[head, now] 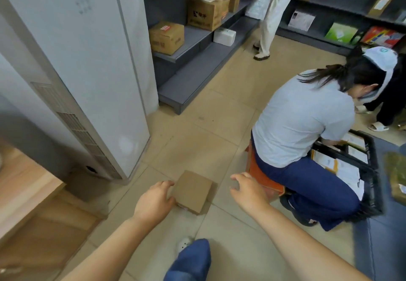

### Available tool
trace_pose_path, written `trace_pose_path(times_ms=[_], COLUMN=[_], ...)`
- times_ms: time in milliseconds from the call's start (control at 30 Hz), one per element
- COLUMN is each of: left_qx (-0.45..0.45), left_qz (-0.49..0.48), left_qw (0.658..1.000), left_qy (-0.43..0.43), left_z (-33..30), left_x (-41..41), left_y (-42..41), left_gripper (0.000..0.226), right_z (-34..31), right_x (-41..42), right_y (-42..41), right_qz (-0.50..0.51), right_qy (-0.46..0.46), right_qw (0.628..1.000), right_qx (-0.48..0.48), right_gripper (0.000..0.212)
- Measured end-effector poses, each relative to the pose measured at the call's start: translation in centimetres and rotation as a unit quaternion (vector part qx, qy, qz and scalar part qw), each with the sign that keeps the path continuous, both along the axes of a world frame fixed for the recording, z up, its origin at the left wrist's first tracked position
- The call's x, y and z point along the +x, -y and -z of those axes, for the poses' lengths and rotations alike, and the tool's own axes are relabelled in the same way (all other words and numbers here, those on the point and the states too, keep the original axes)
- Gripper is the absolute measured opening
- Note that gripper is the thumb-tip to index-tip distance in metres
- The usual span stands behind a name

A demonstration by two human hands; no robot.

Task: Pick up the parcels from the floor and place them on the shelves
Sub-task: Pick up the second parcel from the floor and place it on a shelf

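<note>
A small brown cardboard parcel (193, 190) lies flat on the tiled floor just in front of me. My left hand (154, 201) touches its left edge, fingers curled against the side, with no full grip visible. My right hand (247, 189) hovers to the right of the parcel, fingers spread, a gap between it and the box. Grey metal shelves (193, 39) stand ahead on the left with several cardboard boxes on them.
A person in a light shirt squats on an orange stool (261, 175) close on my right, over a black crate (362, 166) of envelopes. A tall white air-conditioner unit (92, 72) stands at left, a wooden counter (24, 184) nearer. Another person stands by the far shelves (342, 6).
</note>
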State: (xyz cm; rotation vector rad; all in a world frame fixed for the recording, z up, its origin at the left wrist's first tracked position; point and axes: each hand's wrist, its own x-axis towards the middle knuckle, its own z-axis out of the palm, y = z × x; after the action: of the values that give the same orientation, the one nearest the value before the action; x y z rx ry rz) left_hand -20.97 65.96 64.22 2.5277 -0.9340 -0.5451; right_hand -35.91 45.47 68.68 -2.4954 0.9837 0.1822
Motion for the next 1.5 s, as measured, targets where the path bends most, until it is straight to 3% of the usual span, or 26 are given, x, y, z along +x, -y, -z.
trace_pose_path(times_ms=[433,767,1033,1500], left_qx=[0.022,0.057,0.054,0.065], left_qz=[-0.079,-0.167,-0.232,-0.279], left_qw=[0.995,0.98,0.964,0.945], left_qy=[-0.054,-0.092,-0.117,-0.16], left_z=[1.9,7.9,20.3,50.0], left_x=[11.3,13.5,14.0,17.2], left_y=[9.3,14.2,17.9,17.6], left_gripper=[0.045,0.044,0.044,0.055], right_z=[1.6,8.7,21.7,53.1], right_x=[12.4,17.8,19.9,21.1], right_y=[10.9,17.2,21.0,19.1], right_qz=[-0.054,-0.137,-0.198,-0.156], right_qy=[-0.039,-0.102,-0.14,-0.193], right_qw=[0.997,0.981,0.965,0.957], right_qx=[0.033,0.089,0.101,0.148], right_gripper=[0.037,0.037,0.044,0.047])
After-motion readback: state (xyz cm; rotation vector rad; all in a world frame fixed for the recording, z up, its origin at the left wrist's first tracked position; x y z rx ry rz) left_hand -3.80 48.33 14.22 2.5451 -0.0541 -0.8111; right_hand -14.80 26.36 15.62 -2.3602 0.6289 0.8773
